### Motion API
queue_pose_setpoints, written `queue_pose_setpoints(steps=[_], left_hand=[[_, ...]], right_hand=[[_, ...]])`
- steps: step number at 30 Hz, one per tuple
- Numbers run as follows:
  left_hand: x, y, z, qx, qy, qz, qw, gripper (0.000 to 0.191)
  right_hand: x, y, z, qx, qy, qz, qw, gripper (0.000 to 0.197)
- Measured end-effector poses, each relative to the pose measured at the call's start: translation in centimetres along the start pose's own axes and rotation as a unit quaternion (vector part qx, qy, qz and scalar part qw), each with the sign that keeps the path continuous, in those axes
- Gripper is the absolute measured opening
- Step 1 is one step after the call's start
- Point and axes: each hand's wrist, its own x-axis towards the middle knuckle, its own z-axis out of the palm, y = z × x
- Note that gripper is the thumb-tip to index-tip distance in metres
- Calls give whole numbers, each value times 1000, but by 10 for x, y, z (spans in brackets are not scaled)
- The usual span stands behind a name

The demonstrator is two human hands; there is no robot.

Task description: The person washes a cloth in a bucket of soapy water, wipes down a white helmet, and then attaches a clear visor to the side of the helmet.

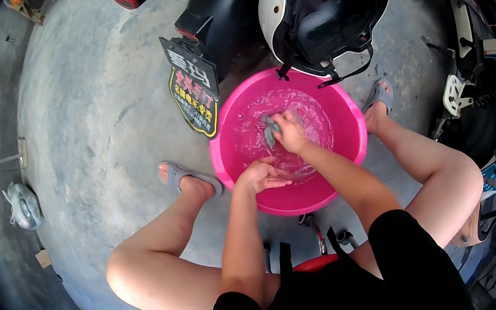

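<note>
A round pink plastic basin stands on the floor between my feet, with rippling water inside. My right hand grips a bunched grey-green cloth over the middle of the water. At the basin's near left side is my left hand, its fingers apart and nothing visible in it. The fingertips of this hand are at or just above the water; which of the two I cannot tell.
A white helmet with dangling black straps overhangs the basin's far edge. Behind it is a scooter's black rear fender with a hanging printed plate. Another scooter stands at right. A red-seated stool is beneath me; a plastic bag lies far left.
</note>
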Motion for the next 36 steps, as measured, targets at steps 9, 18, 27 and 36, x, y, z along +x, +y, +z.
queue_pose_setpoints(steps=[9,18,27,36], left_hand=[[88,-72,-55,-146,154,1,977,45],[92,-55,-22,-433,172,71,882,49],[65,-50,-23,-368,-82,68,924,52],[15,7,12,-252,42,200,946,56]], right_hand=[[-46,-2,23,-207,-149,24,967,41],[-65,-5,27,591,-304,433,609,23],[-71,-54,11,497,-182,244,813,25],[-72,-27,-40,-111,-294,-148,938,30]])
